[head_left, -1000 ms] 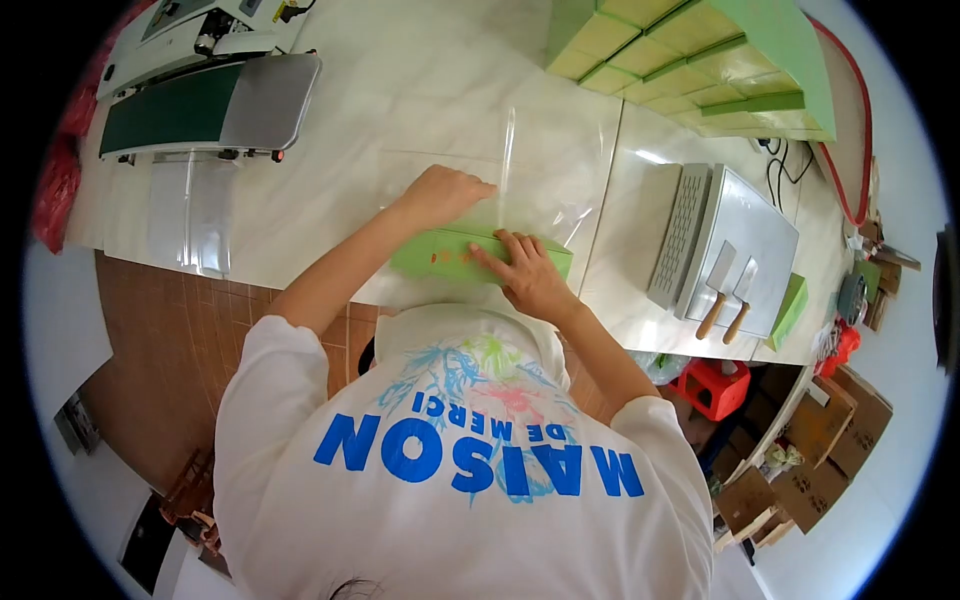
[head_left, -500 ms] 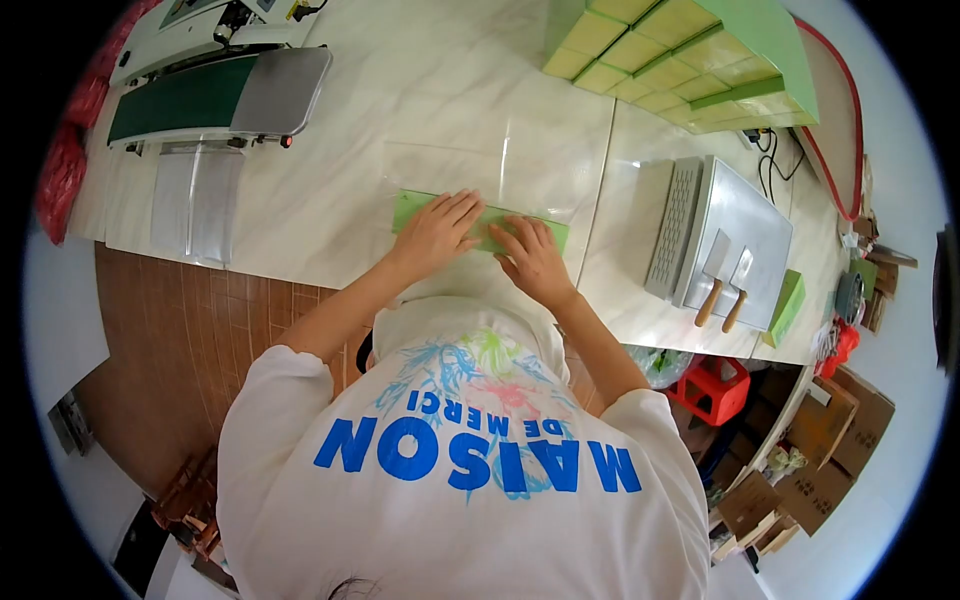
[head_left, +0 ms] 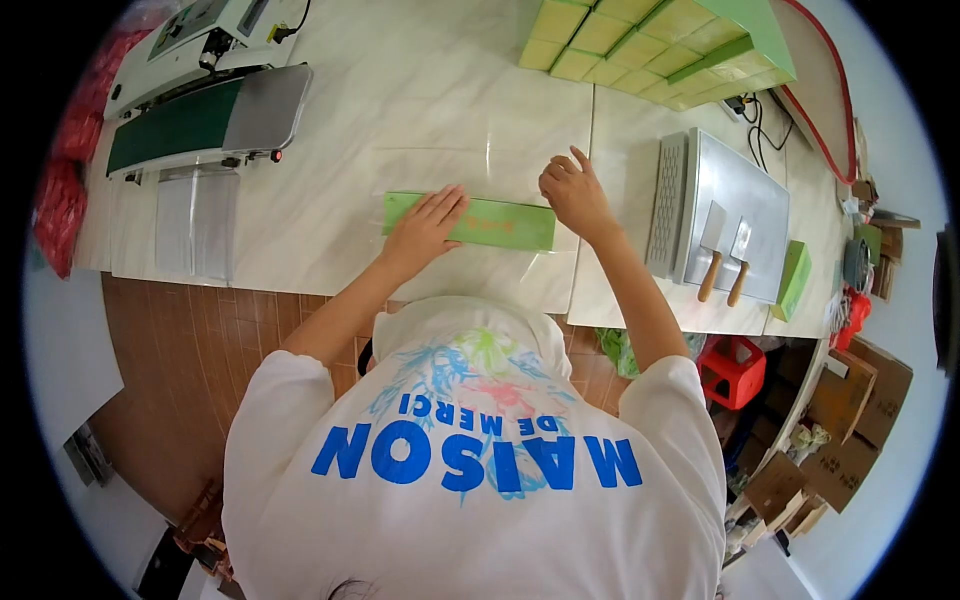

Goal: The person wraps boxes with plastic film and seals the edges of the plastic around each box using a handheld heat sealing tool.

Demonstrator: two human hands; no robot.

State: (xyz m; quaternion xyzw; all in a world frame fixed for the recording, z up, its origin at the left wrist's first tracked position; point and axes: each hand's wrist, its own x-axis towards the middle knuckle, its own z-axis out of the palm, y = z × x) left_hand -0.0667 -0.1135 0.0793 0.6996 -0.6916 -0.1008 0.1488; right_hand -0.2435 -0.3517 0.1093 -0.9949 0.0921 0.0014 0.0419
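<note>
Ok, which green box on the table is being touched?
The long box under the left hand; the stacked boxes farther back and the lone box beside the wooden-handled tools are untouched.

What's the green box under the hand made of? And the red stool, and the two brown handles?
Box: probably card, smooth-looking, with straight, crisp edges. Stool: likely plastic, fairly smooth, with even red colour and openings. Handles: perhaps wood, going by their brown colour; finish unclear.

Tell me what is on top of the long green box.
The person's left hand lies across the green box, toward its left end. Faint orange marking shows beside it; anything under the hand is covered.
</note>
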